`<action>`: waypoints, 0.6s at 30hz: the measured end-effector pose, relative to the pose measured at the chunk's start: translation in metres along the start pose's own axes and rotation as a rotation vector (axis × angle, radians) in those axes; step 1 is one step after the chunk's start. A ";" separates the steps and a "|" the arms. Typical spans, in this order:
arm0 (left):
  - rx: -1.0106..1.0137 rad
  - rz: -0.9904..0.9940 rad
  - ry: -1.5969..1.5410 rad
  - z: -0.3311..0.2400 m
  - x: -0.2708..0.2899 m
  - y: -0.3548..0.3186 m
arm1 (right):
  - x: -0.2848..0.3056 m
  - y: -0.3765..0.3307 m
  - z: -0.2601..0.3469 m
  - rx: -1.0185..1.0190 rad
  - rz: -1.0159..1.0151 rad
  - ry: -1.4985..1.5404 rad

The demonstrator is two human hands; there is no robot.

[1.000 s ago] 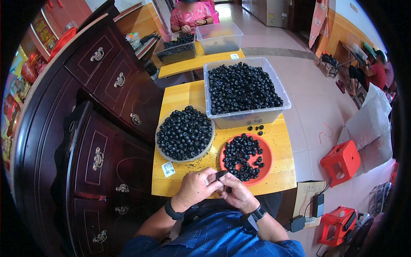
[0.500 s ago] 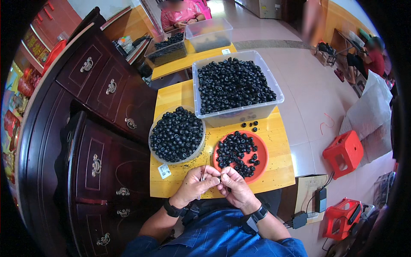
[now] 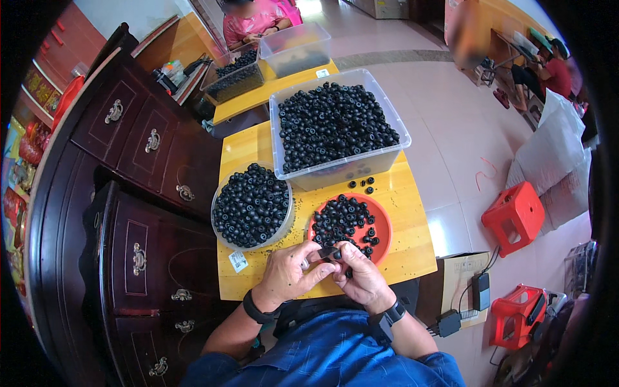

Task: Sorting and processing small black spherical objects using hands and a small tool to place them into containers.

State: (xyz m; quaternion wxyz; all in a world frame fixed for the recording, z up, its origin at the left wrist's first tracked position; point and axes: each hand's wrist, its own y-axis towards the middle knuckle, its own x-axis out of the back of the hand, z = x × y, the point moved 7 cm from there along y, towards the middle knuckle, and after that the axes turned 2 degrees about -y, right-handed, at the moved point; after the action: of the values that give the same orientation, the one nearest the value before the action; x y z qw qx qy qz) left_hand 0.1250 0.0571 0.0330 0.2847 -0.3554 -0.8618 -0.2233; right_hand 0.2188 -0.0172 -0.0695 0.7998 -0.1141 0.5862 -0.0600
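My left hand (image 3: 288, 273) is closed around a small flat, blade-like tool (image 3: 327, 252), whose exact kind I cannot make out. Its tip meets a small black rubber-looking part (image 3: 337, 255) pinched in my right hand (image 3: 362, 278). Another black part (image 3: 349, 273) shows at the right hand's lower fingers. Both hands are over the near rim of a shallow red bowl (image 3: 385, 227), which holds many loose round black parts with hollow centres. Left of it stands a round clear tub (image 3: 289, 219) heaped with the same parts.
A large clear bin (image 3: 348, 169) full of black parts stands behind the bowl on the yellow table (image 3: 412, 238). Dark drawers (image 3: 148, 238) line the left. Red stools (image 3: 514, 218) are on the right. Across a farther table, a person in pink (image 3: 258, 26) sits by two more bins.
The hands have shifted slightly apart, and the left has turned so its back shows. The tool and black part are now plainer to see. My view has swung a little right.
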 end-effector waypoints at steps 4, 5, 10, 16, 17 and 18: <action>-0.027 0.035 0.102 -0.004 -0.004 0.003 | 0.003 0.000 -0.004 -0.053 -0.034 0.047; -0.027 0.036 0.102 -0.004 -0.005 0.004 | 0.004 0.000 -0.004 -0.053 -0.034 0.048; -0.056 0.035 0.142 -0.008 -0.005 0.008 | -0.001 0.002 -0.003 -0.035 0.055 0.034; -0.050 0.043 0.175 -0.011 -0.002 0.008 | -0.005 0.002 -0.003 -0.038 0.031 0.004; -0.049 0.040 0.175 -0.010 -0.001 0.007 | -0.006 0.002 -0.004 -0.039 0.032 0.002; -0.051 0.050 0.182 -0.008 -0.001 0.006 | -0.006 0.002 -0.004 -0.030 0.015 -0.005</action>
State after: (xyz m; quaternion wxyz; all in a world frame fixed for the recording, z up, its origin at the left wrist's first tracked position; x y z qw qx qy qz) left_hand 0.1327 0.0556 0.0392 0.3583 -0.3620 -0.8173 -0.2694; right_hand 0.2129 -0.0142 -0.0654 0.7999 -0.1218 0.5860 -0.0446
